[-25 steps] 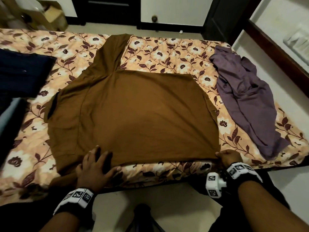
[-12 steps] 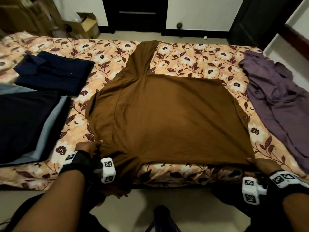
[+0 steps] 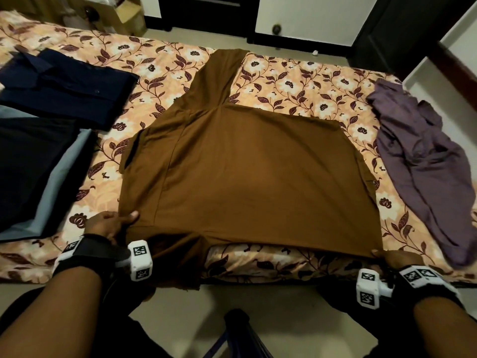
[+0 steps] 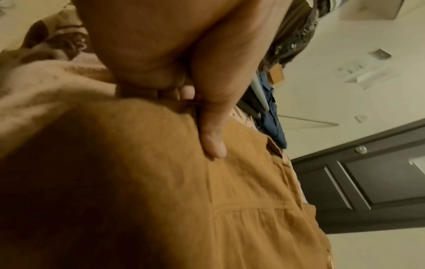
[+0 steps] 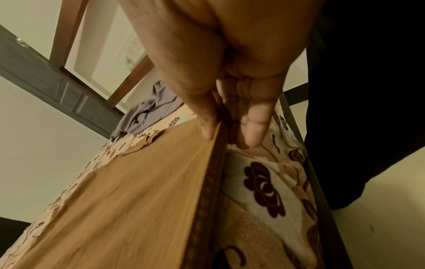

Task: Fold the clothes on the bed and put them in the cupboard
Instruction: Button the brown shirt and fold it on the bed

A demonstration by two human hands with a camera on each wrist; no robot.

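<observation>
A brown shirt lies spread flat across the middle of the floral bed, one sleeve stretched toward the far side. My left hand pinches its near left corner, thumb on top of the brown cloth. My right hand pinches the near right corner at the bed's edge, the brown hem between thumb and fingers. A loose fold of the shirt hangs over the near edge between my hands.
A crumpled purple garment lies at the bed's right side. Folded navy and black clothes on a grey piece sit at the left. A cardboard box and dark doors stand beyond the bed.
My left hand left the middle of the near hem, went left and took hold of the shirt's left corner. The right hand kept its grip on the right corner.
</observation>
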